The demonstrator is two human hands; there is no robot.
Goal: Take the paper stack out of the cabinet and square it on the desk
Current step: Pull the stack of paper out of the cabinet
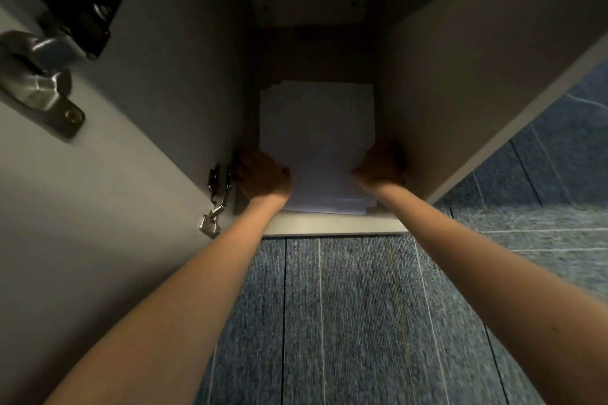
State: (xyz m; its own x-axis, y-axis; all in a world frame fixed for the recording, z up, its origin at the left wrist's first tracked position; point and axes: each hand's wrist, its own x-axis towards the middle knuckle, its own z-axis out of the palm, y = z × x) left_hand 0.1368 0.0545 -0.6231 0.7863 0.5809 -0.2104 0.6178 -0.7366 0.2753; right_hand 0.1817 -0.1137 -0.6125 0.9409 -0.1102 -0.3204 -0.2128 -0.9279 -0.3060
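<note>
Head view: left hand (pixel 263 176) clamps the left edge of the stack (pixel 317 145) near its front corner, thumb on top of the sheets, other fingers hidden, probably curled under. Right hand (pixel 381 168) mirrors it on the right edge, thumb on top, rest out of sight. Both hands narrow, closed onto the stack; how much of the pile each one has under its fingers, cannot tell.

Stack lies flat on the cabinet shelf (pixel 329 223), front edge almost at the shelf's front edge, back edge well short of the rear wall. Sheets are fanned slightly: stepped edges show at the back left corner and front right corner, so it's loose paper, unbound.

Handling guess: light to moderate weight, floppy, sheets slide on each other easily. Will sag in the middle if held only at the sides, and top sheets could slip off if tilted. Best hold is what's happening now, both long sides pinched, fingers underneath, kept level.

Cabinet (pixel 460 76) is narrow, side walls just beside both hands. Door (pixel 115 174) open on the left, hinge (pixel 217 187) touching or just beside the left hand. Blue carpet (pixel 345 322) below. No worktop in view.
</note>
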